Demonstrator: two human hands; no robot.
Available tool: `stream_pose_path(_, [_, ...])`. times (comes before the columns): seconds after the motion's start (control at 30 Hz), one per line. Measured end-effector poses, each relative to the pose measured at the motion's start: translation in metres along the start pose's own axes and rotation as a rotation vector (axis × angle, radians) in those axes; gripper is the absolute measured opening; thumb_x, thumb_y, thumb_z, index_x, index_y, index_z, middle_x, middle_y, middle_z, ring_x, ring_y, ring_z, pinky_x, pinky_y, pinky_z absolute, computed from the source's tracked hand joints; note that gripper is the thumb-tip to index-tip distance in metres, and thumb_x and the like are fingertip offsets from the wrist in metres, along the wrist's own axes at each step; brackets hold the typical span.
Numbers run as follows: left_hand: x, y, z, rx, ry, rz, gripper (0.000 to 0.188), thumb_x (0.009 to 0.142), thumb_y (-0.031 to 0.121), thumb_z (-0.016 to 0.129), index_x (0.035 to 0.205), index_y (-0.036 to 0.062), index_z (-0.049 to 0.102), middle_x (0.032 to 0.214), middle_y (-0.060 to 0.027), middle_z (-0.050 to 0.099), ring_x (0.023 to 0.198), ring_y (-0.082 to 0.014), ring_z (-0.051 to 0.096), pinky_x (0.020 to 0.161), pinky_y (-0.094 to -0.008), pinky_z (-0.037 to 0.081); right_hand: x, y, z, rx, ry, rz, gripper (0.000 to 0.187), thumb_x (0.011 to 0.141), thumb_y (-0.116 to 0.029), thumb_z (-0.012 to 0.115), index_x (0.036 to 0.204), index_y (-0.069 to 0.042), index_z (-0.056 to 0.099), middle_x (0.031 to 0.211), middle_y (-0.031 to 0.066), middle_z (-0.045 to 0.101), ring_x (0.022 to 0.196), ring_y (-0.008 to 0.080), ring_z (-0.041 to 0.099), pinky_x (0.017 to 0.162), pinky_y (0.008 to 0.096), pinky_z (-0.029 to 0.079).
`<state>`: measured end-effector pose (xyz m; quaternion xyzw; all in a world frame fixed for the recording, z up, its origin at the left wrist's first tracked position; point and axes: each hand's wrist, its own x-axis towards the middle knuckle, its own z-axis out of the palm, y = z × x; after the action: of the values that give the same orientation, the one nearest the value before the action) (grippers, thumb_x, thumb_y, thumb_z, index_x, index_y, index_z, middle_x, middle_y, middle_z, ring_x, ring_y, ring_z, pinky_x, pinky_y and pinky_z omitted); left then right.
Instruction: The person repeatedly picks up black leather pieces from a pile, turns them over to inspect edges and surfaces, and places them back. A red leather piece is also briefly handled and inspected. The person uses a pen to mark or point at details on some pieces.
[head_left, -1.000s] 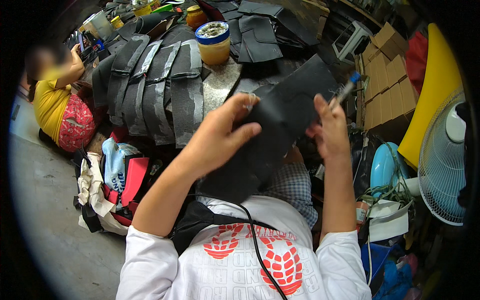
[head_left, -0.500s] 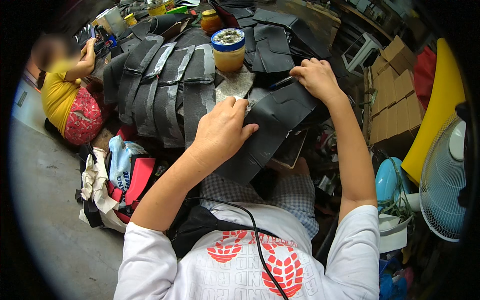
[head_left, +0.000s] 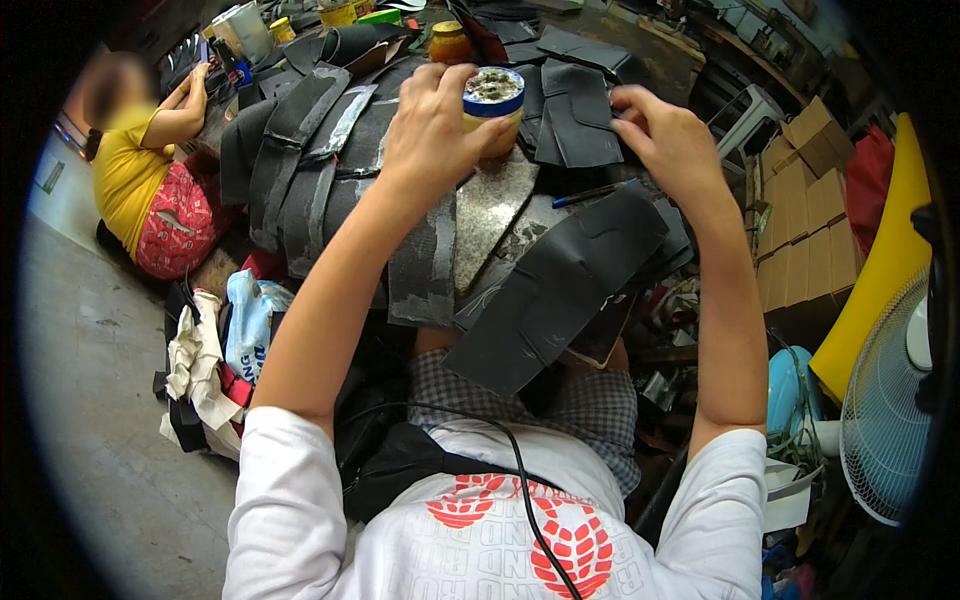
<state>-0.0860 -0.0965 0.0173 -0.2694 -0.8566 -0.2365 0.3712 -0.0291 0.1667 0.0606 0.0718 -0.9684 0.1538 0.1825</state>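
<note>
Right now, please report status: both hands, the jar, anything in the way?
Left hand grips blue-rimmed jar. Right hand on black pieces. Blue pen beside the stone slab.

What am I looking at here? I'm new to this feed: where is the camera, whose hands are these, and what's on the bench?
The single view comes from a fisheye camera worn on a person's head, looking down, so straight edges bend. No machine: two bare hands. The left hand grips a yellow open jar with a blue rim. The right hand touches a pile of black cut sheet pieces. A larger black piece lies over the bench edge toward the lap, with a blue pen beside it. Another person in yellow sits at far left.
</note>
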Motion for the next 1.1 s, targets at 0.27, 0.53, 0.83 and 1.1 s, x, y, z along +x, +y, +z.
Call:
stream_pose_path(0.27, [0.022,-0.023,0.041,-0.282,-0.074,-0.176,0.068,0.084,0.051,0.072,0.129,0.0015,0.057,0.118,-0.0214,0.063,0.104,-0.0312,0.065,0.093,-0.0375,0.049,0.053,-0.035,0.098,0.663,-0.008,-0.053,0.088,0.078,-0.018,0.081,0.150,-0.010,0.032,0.121,0.0239,0.065,0.112,0.0347,0.065,0.092,0.0389,0.053])
stream_pose_path(0.53, [0.021,-0.027,0.031,-0.565,-0.112,-0.380,0.077,0.092,0.060,0.056,0.130,-0.0059,0.053,0.118,-0.0288,0.063,0.115,-0.0382,0.061,0.098,-0.0427,0.046,0.054,-0.037,0.079,0.133,0.021,-0.222,0.070,0.073,-0.042,0.082,0.136,-0.025,0.057,0.131,0.0091,0.061,0.121,0.0312,0.057,0.101,0.0422,0.047])
stream_pose_path(0.83, [0.023,-0.030,0.037,-0.545,-0.125,-0.381,0.083,0.091,0.063,0.055,0.135,-0.0077,0.048,0.124,-0.0319,0.058,0.119,-0.0410,0.057,0.102,-0.0439,0.044,0.064,-0.062,0.071,-0.361,0.035,-0.265,0.060,0.072,-0.063,0.074,0.119,-0.026,0.072,0.139,0.0044,0.055,0.132,0.0257,0.047,0.106,0.0449,0.041])
stream_pose_path(1.1, [0.020,-0.023,0.044,-0.440,-0.055,-0.273,0.077,0.095,0.057,0.050,0.138,-0.0062,0.047,0.136,-0.0304,0.050,0.132,-0.0430,0.044,0.110,-0.0439,0.035,0.024,-0.044,0.035,-0.281,0.157,-0.397,0.054,0.069,-0.064,0.074,0.101,-0.021,0.077,0.121,0.0022,0.067,0.120,0.0228,0.056,0.104,0.0496,0.038])
